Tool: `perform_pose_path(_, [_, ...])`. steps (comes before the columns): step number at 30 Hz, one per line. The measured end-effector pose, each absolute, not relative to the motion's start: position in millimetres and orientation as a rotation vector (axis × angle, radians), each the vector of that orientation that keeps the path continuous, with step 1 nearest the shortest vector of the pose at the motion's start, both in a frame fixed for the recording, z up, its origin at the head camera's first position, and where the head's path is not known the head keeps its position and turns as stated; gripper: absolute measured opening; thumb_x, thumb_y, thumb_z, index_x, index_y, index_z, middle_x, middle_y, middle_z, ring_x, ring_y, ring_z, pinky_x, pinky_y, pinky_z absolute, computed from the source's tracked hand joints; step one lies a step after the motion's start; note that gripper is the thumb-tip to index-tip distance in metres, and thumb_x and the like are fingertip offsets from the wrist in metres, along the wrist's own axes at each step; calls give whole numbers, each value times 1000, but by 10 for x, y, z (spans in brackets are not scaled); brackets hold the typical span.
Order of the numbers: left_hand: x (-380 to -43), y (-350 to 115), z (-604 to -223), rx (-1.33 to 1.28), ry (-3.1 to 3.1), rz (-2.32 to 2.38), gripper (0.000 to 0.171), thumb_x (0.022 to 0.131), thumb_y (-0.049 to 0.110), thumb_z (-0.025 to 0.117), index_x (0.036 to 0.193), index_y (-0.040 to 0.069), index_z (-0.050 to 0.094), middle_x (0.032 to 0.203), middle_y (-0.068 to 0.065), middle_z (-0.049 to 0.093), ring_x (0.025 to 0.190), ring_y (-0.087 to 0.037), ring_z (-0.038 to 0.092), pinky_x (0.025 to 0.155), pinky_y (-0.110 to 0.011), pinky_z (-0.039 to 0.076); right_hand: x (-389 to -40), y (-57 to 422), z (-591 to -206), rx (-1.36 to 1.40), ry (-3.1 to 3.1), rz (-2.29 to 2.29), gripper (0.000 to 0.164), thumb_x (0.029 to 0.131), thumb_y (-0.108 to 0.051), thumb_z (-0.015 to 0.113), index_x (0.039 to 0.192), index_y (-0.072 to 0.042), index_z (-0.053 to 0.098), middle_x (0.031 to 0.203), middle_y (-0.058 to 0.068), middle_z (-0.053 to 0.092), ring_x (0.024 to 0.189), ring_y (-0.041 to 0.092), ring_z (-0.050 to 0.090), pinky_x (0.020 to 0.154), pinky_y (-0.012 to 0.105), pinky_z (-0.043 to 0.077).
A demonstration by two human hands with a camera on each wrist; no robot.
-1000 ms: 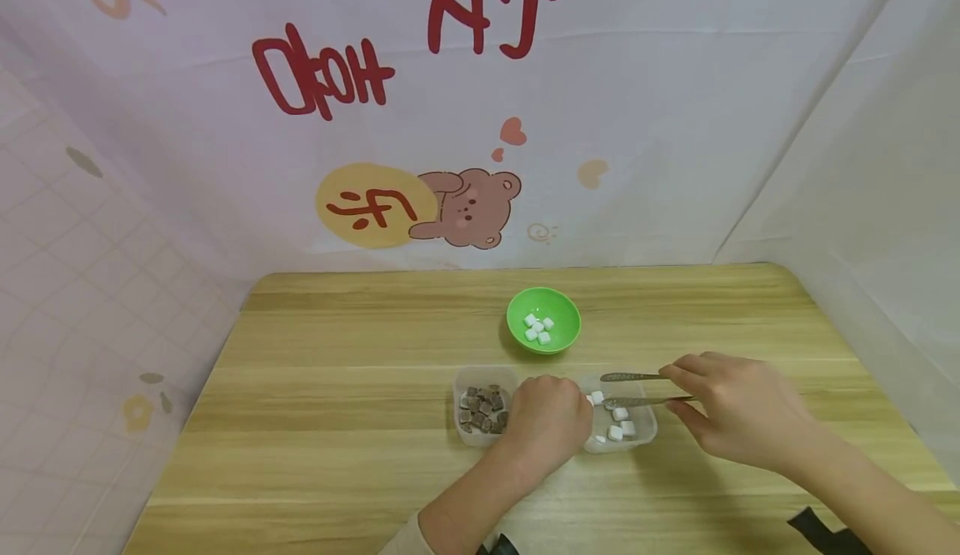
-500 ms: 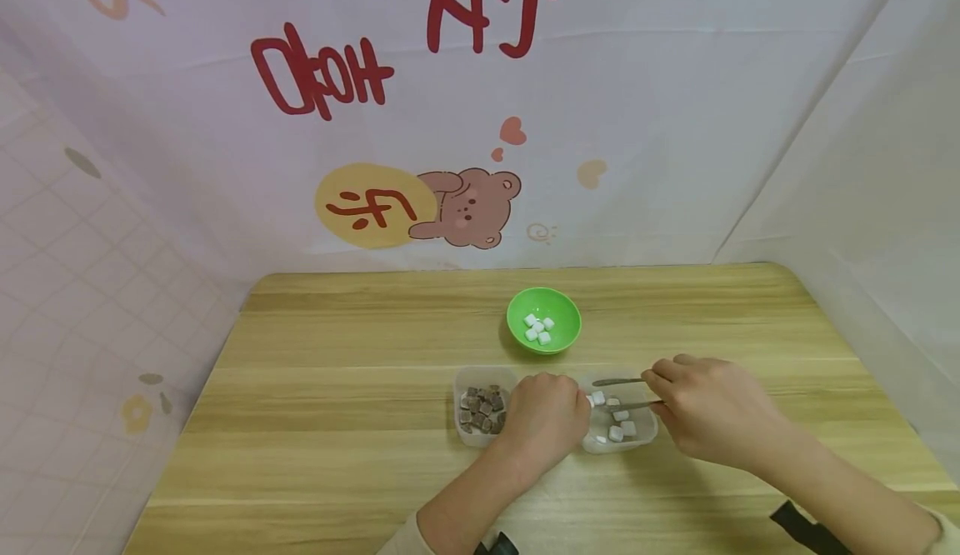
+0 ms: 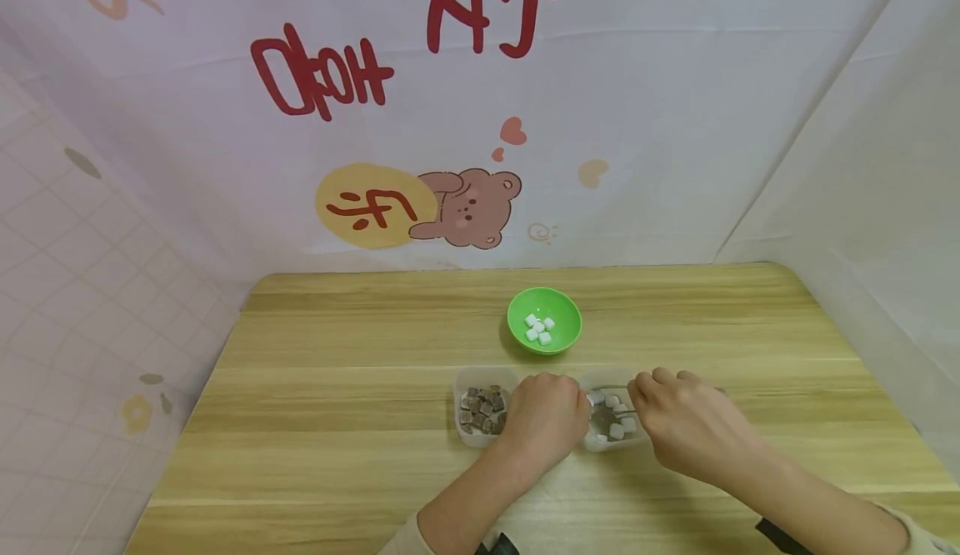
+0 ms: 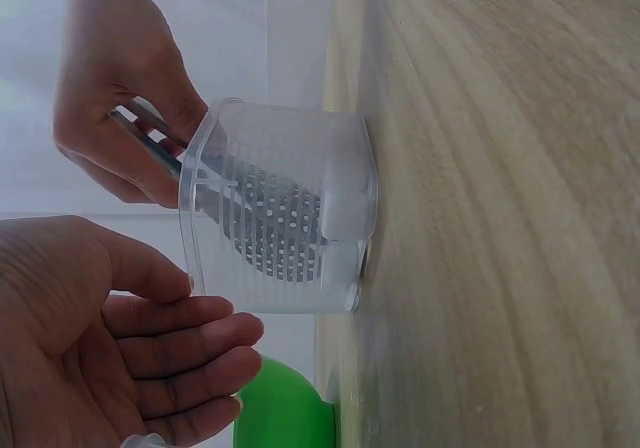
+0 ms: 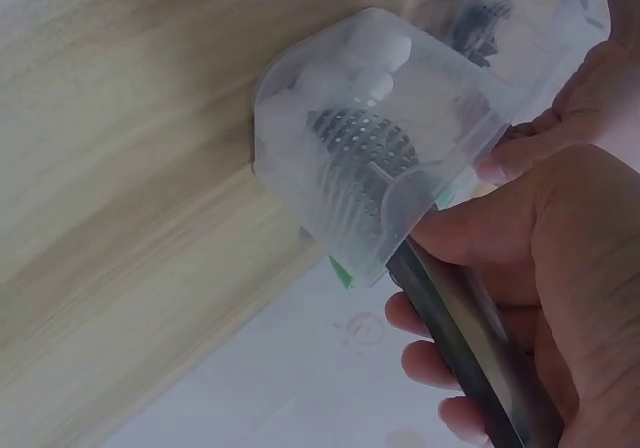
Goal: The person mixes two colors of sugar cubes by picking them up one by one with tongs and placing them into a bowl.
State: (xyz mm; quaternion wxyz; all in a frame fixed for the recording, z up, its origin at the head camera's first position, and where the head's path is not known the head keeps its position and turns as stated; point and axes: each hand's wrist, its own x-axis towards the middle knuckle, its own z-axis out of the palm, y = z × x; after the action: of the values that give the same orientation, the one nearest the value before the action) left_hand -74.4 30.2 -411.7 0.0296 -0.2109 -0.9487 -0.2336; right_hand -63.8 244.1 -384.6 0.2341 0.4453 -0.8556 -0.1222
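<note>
My right hand (image 3: 693, 422) grips metal tongs (image 5: 455, 328) by their handles. Their perforated ends (image 4: 275, 228) reach down inside a clear plastic container (image 4: 300, 123), beside white cubes (image 5: 380, 43) at its bottom. At that container's left rim is my left hand (image 3: 546, 422), thumb and index fingertip pinching the edge while the other fingers curl below it. The hand partly covers the container in the head view. Several white cubes (image 3: 617, 431) show in it between the two hands.
A second clear container (image 3: 458, 422) with brown cubes (image 3: 483, 409) stands left of my left hand. Behind both containers, a green bowl (image 3: 566, 313) holds several white cubes (image 3: 538, 327). A printed white cloth (image 3: 645, 122) hangs along the table's back edge.
My right hand has moved left and over the container, taking the tongs from above it down into it. The tongs' arms have drawn closer together. My left hand has stayed in place.
</note>
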Motion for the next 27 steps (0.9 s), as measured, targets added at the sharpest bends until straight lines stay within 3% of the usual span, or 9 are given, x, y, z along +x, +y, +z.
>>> perform_pose_path(6, [-739,301,-4121,-656,-2912,-731,50,96,14,64,50,17,45,50,4,45,46,-11,41,42,-27,33,-677,2465,-3872,1217,-2385,-308,40,81,-2,14,70,-4,53,64,-1,33,55,12,24,46,23,20])
perform_pose_path(14, [-741,300,-4133,-661,-2911,-732,49,96,14,63,51,17,45,51,3,46,46,-13,44,43,-27,36,-705,2493,-3862,1252,-2408,-278,31,74,-1,16,64,-11,43,64,-4,28,55,11,24,47,22,20])
perform_pose_path(17, [-738,298,-4135,-669,-2913,-736,49,96,14,63,51,17,44,50,4,45,46,-12,43,43,-27,35,-698,2512,-3844,1267,-2430,-266,22,73,2,31,66,-9,48,64,-4,31,55,11,25,47,22,21])
perform_pose_path(20, [-737,298,-4132,-670,-2917,-734,49,96,14,63,51,17,43,50,4,45,46,-11,43,43,-26,35,-688,2550,-3824,1263,-2453,-236,9,70,2,59,70,-7,57,64,-4,38,54,11,30,46,22,26])
perform_pose_path(22, [-736,298,-4133,-668,-2918,-733,50,96,14,63,51,17,43,50,4,44,46,-11,43,43,-26,35,-685,2583,-3814,1245,-2466,-188,17,64,-3,77,74,-5,64,66,-3,47,54,12,38,46,22,34])
perform_pose_path(27, [-734,299,-4136,-649,-2924,-742,50,96,13,62,50,17,42,50,4,44,47,-12,42,44,-27,35,-685,2680,-3787,1167,-2468,-21,25,63,-12,87,81,-8,70,72,-5,58,56,11,50,47,24,43])
